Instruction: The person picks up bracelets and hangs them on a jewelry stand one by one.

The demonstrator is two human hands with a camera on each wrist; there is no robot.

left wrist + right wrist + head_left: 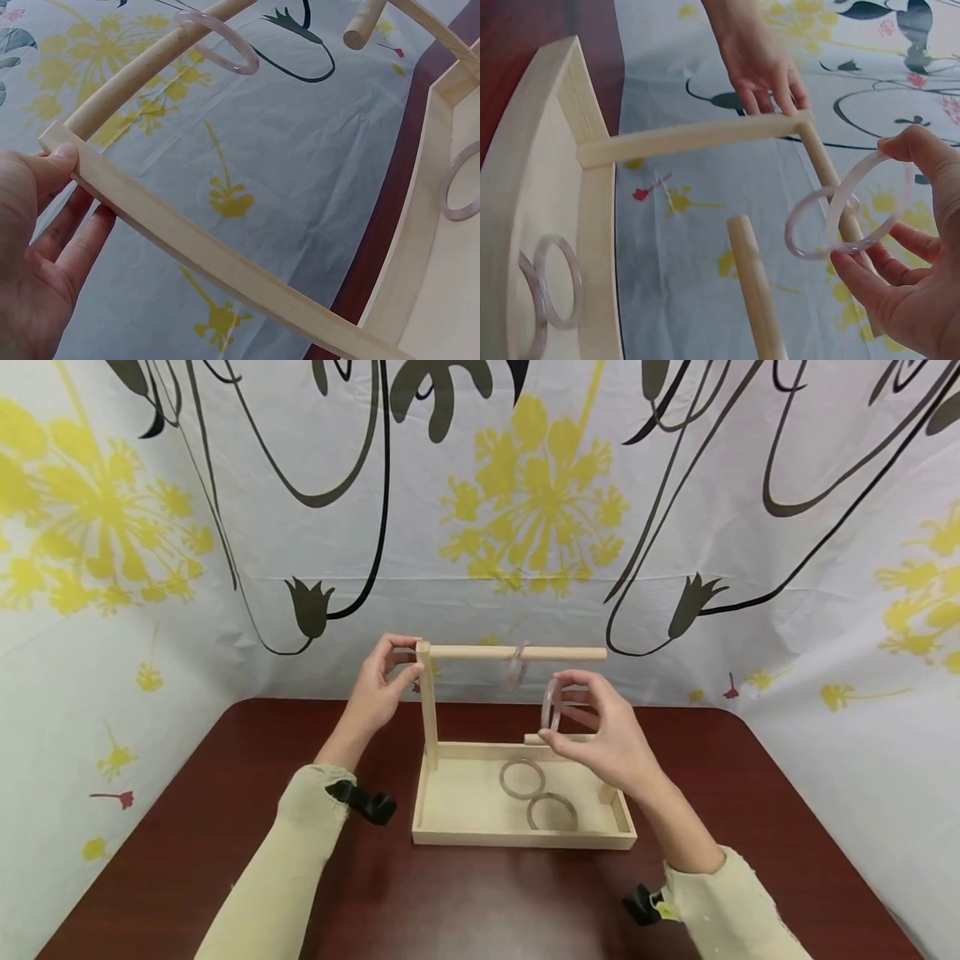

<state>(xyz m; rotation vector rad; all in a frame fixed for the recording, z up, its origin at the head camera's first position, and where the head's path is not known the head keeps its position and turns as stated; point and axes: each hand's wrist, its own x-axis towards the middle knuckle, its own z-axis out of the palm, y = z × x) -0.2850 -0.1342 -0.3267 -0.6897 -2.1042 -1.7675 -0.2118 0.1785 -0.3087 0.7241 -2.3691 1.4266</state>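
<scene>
A wooden bangle stand (429,710) has an upright post at its left with a long top rod (472,652). My left hand (377,683) pinches the top of that post between thumb and fingers, as the left wrist view also shows. On the rod hangs one pale pinkish bangle (516,668). My right hand (611,735) holds a second pale bangle (840,202) by its edge, thumb and fingertips on opposite sides. It is upright, below and right of the hanging one in the head view. Two more bangles (522,779) lie in the stand's tray (450,839).
A shorter, lower rod (754,289) stands out over the tray's back, partly behind my right hand in the head view. The dark red table (247,827) carries the stand. A patterned cloth (450,527) hangs behind and at both sides.
</scene>
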